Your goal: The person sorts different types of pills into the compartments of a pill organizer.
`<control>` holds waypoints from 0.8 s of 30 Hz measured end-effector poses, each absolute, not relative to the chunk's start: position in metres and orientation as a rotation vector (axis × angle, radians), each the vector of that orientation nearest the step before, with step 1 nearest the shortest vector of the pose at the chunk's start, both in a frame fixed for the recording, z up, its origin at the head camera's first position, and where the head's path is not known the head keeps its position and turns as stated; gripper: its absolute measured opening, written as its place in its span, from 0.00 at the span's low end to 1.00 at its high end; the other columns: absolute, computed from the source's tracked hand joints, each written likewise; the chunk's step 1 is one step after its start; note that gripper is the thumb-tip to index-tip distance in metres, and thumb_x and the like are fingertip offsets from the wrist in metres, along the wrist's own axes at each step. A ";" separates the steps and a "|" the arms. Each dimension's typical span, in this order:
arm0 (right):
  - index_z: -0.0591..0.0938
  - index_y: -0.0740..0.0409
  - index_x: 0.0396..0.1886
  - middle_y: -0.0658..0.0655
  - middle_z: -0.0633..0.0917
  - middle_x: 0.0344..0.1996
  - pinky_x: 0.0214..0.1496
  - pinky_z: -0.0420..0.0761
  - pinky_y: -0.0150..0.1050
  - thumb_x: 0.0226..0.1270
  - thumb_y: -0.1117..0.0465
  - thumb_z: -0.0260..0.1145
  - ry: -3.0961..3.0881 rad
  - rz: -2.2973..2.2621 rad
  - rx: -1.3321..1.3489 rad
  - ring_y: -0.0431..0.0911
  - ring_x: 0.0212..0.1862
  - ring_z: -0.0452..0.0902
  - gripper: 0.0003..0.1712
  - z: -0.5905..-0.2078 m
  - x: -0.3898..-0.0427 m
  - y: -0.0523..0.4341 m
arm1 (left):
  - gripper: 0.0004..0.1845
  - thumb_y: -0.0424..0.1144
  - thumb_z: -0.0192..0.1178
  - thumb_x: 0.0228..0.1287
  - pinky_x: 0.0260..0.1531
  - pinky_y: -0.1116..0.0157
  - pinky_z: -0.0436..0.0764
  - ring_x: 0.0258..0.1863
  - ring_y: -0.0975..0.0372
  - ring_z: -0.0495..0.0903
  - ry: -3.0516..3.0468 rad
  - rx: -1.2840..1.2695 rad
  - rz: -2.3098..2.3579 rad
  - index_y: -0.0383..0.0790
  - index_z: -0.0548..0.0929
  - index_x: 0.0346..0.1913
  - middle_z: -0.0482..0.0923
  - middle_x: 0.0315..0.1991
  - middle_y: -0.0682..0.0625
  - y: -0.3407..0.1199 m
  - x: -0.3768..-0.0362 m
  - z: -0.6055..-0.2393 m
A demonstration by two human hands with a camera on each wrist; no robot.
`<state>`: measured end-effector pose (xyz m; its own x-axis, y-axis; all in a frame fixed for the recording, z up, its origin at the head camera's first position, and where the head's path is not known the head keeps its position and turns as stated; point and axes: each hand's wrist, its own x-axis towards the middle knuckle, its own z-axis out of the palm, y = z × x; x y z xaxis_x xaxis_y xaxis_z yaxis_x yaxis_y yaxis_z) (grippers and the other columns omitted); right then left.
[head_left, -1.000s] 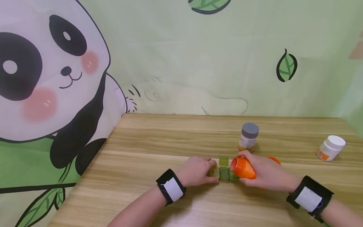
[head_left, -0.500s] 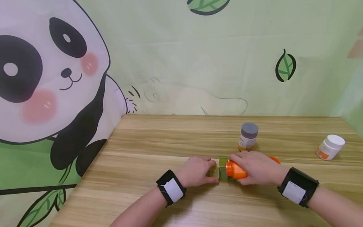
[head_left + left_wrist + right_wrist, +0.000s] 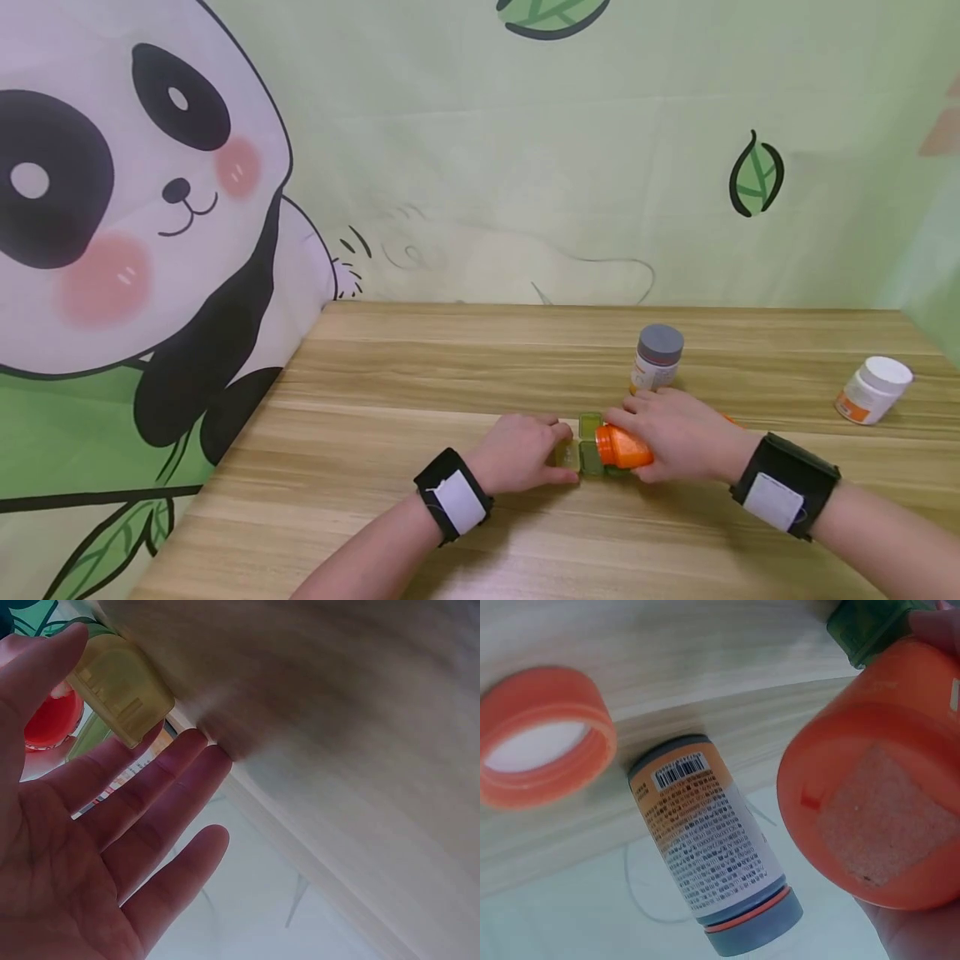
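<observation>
Left hand: left hand (image 3: 525,454) lies low on the wooden table (image 3: 390,500), fingers nearly straight and relaxed, fingertips against the yellow end of the pill box (image 3: 568,455); it clasps nothing
Right hand: right hand (image 3: 675,437) is wrapped round the orange bottle (image 3: 622,447), thumb below, fingers over the top
Orange bottle: tipped on its side, open mouth pointing left over the green compartments (image 3: 590,427) of the pill box; its flat base fills the right wrist view (image 3: 877,817)
Pill box: a short row of small translucent compartments, yellow at the left, green towards the bottle, flat on the table between both hands
Orange cap: orange cap (image 3: 544,735) lies open side up on the table, apart from the bottle
Grey-lidded bottle: grey-lidded bottle (image 3: 657,358) stands upright just behind the right hand
White bottle: white bottle (image 3: 873,390) sits tilted far off at the right
Backdrop: green panda curtain (image 3: 135,208) behind the table
</observation>
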<state>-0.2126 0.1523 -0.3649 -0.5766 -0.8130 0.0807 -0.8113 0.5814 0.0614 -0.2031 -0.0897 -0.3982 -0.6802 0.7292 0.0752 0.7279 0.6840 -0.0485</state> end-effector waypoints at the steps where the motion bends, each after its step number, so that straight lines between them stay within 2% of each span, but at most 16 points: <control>1: 0.78 0.58 0.53 0.56 0.79 0.39 0.44 0.77 0.50 0.46 0.47 0.77 -2.698 -0.039 1.398 0.51 0.39 0.75 0.35 -0.364 -0.213 0.152 | 0.25 0.63 0.63 0.59 0.23 0.71 0.71 0.22 0.71 0.68 -2.802 -1.215 0.022 0.46 0.83 0.47 0.72 0.29 0.59 -0.090 -0.203 -0.398; 19: 0.79 0.57 0.51 0.57 0.80 0.38 0.44 0.77 0.50 0.43 0.46 0.79 -2.632 -0.127 1.407 0.53 0.40 0.76 0.35 -0.360 -0.211 0.151 | 0.25 0.63 0.63 0.59 0.21 0.72 0.69 0.21 0.71 0.67 -2.801 -1.220 0.027 0.46 0.83 0.46 0.70 0.27 0.60 -0.090 -0.204 -0.399; 24: 0.80 0.60 0.49 0.59 0.81 0.40 0.47 0.76 0.50 0.41 0.47 0.80 -2.619 -0.153 1.397 0.54 0.43 0.76 0.36 -0.357 -0.208 0.148 | 0.26 0.64 0.63 0.59 0.21 0.72 0.68 0.21 0.71 0.66 -2.805 -1.219 0.017 0.46 0.83 0.47 0.69 0.27 0.60 -0.089 -0.205 -0.399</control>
